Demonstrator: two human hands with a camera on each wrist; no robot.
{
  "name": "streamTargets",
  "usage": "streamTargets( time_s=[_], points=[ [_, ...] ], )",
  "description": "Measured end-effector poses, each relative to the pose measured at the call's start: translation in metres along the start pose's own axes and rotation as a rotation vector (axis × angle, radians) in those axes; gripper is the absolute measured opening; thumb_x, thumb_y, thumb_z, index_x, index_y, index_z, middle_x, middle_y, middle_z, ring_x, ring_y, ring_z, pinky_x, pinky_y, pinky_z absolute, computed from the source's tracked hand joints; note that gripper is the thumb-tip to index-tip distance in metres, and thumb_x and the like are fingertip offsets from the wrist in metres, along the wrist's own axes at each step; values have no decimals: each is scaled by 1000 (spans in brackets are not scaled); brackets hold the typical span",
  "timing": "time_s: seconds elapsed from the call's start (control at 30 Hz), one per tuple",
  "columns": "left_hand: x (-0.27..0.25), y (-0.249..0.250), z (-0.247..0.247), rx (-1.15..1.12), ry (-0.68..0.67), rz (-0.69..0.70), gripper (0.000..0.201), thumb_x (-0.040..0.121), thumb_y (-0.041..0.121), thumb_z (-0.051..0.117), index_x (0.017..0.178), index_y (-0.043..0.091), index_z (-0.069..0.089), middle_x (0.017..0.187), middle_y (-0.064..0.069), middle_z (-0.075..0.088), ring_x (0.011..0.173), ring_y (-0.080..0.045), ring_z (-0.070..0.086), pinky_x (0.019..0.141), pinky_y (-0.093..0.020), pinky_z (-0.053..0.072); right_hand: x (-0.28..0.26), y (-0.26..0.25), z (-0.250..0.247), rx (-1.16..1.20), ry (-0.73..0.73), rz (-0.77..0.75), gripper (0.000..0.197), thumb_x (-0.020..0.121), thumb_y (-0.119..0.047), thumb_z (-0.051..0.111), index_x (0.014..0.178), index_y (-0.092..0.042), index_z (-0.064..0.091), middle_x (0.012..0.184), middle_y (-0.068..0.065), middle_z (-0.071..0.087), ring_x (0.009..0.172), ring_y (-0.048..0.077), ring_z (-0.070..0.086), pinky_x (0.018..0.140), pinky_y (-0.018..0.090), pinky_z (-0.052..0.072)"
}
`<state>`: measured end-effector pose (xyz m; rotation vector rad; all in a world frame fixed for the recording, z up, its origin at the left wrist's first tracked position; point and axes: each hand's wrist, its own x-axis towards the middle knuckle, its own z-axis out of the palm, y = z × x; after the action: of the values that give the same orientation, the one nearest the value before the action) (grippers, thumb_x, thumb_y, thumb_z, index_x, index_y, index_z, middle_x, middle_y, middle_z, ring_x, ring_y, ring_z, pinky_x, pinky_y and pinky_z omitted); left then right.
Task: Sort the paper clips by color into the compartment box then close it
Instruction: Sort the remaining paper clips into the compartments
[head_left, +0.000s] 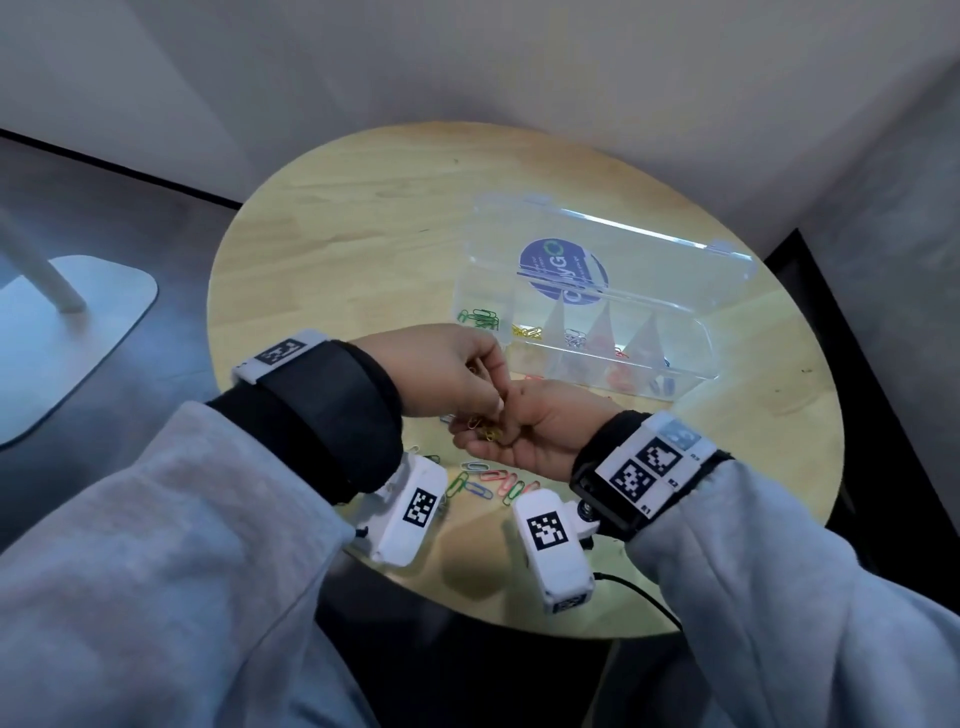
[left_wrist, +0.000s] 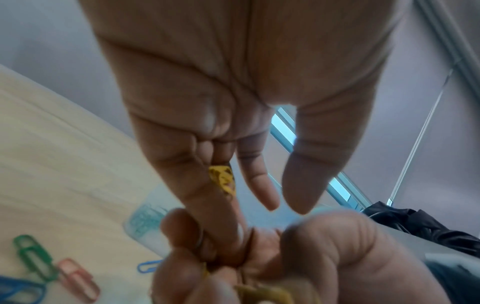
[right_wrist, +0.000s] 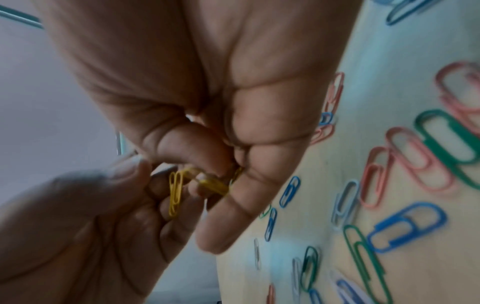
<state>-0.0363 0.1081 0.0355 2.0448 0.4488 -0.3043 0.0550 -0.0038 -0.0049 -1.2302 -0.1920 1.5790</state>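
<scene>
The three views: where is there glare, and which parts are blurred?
Head view: glare streaks the open lid of the compartment box. Left wrist view: the right hand nearest the lens is blurred. Right wrist view: the yellow paper clips look fairly sharp, the loose clips on the table smeared.

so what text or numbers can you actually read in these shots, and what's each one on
"yG": large letters on the round blue sticker on the clear plastic compartment box's open lid; its remaining letters and the small print are too blurred to read.
"R1", "R2", "R3": tiny labels, barely legible, beside the black-and-white square markers on the right wristband.
The other square markers carry patterns only, no words.
</scene>
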Motion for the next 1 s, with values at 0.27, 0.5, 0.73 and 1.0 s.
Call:
streamTargets(
  time_s=[0.27,0.5,0.73,1.0],
  points=[
    [-3,1,-5,-295,-34,-45,31,60,17,50,88,27,57,101,-5,57,84,-22,53,86,-36,47,-6,2,5,204,-9,-22,50,78,22,10,93,4,54,67,13,66,58,20,67,56,20,58],
    [-1,-6,-19,-348,11,-77,28,89,-3,47,91,23,57,97,-5,56,91,-20,58,82,-31,49,-7,-4,5,230,96,-48,48,71,23,14,89,5,54,82,18,53,74,21,58,64,23,58],
    [-14,-45,-54,237,297,-355,23,86,13,51,107,20,56,81,-6,63,71,-23,57,81,-36,53,-15,-47,-2,-20,323,-212,47,78,25,13,86,2,53,83,16,52,77,20,58,69,19,55],
    [12,-49,-31,440,214,-294,30,81,11,55,104,30,60,94,3,58,87,-20,56,77,-28,48,-6,-87,-7,-482,575,-275,37,87,21,26,78,-5,50,78,11,50,65,16,55,53,13,53]
  ],
)
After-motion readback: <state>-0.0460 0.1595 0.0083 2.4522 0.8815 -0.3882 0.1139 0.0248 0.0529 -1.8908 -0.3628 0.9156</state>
